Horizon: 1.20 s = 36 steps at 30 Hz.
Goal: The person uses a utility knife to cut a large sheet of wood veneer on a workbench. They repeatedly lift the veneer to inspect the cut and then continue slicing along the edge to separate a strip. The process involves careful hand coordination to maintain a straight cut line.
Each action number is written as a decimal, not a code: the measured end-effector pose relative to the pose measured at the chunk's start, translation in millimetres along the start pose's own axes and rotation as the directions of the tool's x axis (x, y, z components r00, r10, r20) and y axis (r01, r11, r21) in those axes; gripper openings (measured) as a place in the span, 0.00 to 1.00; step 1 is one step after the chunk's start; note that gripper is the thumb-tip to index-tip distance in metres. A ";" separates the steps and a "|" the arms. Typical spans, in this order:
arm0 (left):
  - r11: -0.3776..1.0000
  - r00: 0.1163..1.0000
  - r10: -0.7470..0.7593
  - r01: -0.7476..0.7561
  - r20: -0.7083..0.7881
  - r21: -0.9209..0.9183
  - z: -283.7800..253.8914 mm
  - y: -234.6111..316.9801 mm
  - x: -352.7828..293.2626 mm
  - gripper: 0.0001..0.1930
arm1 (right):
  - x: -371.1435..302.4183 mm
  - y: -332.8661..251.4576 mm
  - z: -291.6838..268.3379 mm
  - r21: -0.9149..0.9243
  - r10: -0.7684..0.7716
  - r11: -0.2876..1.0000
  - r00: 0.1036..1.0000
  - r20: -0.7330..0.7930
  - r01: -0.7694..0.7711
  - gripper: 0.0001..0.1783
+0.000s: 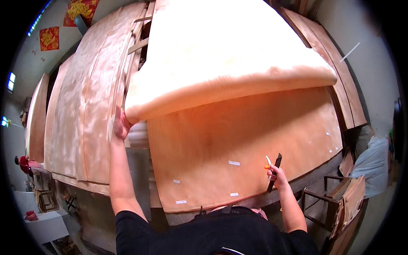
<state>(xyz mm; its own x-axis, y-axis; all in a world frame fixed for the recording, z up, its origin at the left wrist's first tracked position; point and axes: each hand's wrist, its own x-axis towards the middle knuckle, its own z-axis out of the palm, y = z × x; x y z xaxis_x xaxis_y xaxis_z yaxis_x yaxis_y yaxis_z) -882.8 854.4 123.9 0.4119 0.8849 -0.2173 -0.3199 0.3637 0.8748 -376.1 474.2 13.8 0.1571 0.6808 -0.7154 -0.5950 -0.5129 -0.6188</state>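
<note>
A large pale wood veneer sheet [238, 80] is curled back over itself, its rolled fold running across the stack. My left hand [121, 124] is closed on the left end of that fold, thumb pointing up. Beneath lies another veneer sheet [204, 148], tan, with several small white tape pieces [234, 163] stuck on it. Over its near right part, my right hand [278, 176] grips a dark, flat, blade-like tool [278, 161] with an angled tip. A thin white strip [268, 160] and a small orange piece [267, 167] show at the same fingers; what they belong to is unclear.
Tall veneer stacks stand on the left [91, 102] and at the far right [327, 55]. At the lower right are a dark metal frame [314, 199], scrap veneer pieces [350, 204] and a bluish plastic sheet [372, 165]. A white table [46, 227] stands at the lower left.
</note>
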 end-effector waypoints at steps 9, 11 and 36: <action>0.985 0.983 0.160 -0.154 -0.084 0.081 -5.1 -46.0 -76.4 0.33 | -57.3 25.7 -4.2 -0.110 -0.043 0.993 0.999 -0.013 0.041 0.15; 0.987 0.983 0.149 -0.141 -0.108 0.071 -0.6 -52.8 -94.0 0.34 | -67.6 30.2 -8.3 -0.123 -0.036 0.992 0.999 -0.019 0.034 0.14; 0.322 0.995 -0.070 -0.048 0.075 0.946 168.4 -226.1 -188.5 0.26 | -163.7 41.8 -51.8 -0.478 -0.080 0.870 0.991 0.108 0.122 0.13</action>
<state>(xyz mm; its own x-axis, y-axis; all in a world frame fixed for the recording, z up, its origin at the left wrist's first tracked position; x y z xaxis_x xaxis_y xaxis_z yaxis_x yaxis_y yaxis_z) -744.5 556.3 40.0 0.4959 0.8331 -0.2452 0.6839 -0.2007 0.7014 -385.9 314.2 88.3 0.1183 0.7717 -0.6249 -0.1213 -0.6133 -0.7805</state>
